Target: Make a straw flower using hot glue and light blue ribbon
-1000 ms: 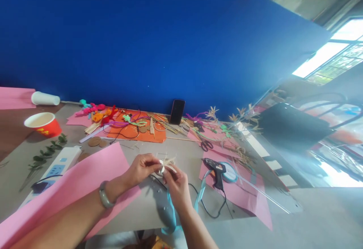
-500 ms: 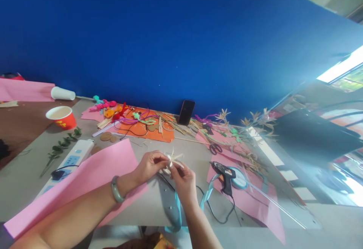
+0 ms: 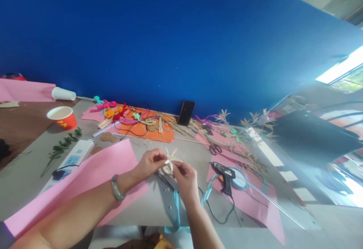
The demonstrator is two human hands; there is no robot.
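Observation:
Between my two hands is a pale, straw-coloured flower with thin pointed petals fanning upward. My left hand, with a bangle on its wrist, pinches the flower from the left. From the other side, my right hand grips it with thumb and fingers closed. The fingers hide part of the flower's base. A light blue ribbon hangs below my right hand, over the table's front edge. Right of that hand, a black glue gun lies on pink paper beside a ribbon roll.
Pink paper and a white power strip lie at the left, near a red paper cup. Scissors, a propped phone and orange paper with craft bits lie toward the blue wall.
My fingers have shifted slightly around the flower. Its petals now show more fanned out above my fingertips, and my right hand has moved a little to the right.

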